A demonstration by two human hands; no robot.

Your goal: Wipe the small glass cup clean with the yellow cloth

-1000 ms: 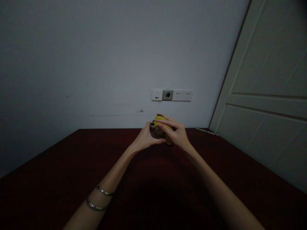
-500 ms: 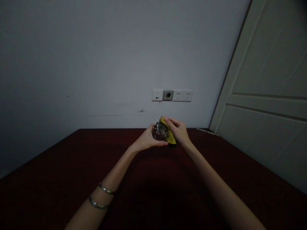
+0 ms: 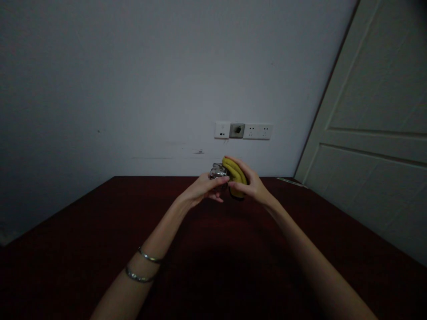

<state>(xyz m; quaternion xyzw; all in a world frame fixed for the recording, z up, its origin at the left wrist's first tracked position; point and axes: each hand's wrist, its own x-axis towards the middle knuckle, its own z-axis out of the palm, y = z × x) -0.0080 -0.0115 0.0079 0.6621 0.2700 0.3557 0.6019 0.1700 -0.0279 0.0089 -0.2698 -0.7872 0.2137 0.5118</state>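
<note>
My left hand (image 3: 202, 188) is closed round a small, shiny, clear glass-like vessel (image 3: 218, 170), its thumb lying across the near side. The vessel's lower part is hidden by my fingers, and its exact kind is hard to make out in the dim light. In my right hand (image 3: 252, 183) is a folded yellow cloth (image 3: 235, 174) with a dark lower edge, gripped between thumb and fingers. The cloth presses against or lies right beside the vessel's right side. Both hands are held above the dark red table (image 3: 213, 249).
A pale wall (image 3: 150, 89) stands behind the table, with a row of sockets (image 3: 243, 130) on it. To the right is a white panelled door (image 3: 373, 106). A thin flat strip (image 3: 292, 182) lies near the table's back right corner.
The vessel has been turned in my left hand, whose thumb now lies across its front. My right hand has shifted its hold on the cloth, with the thumb now lower.
</note>
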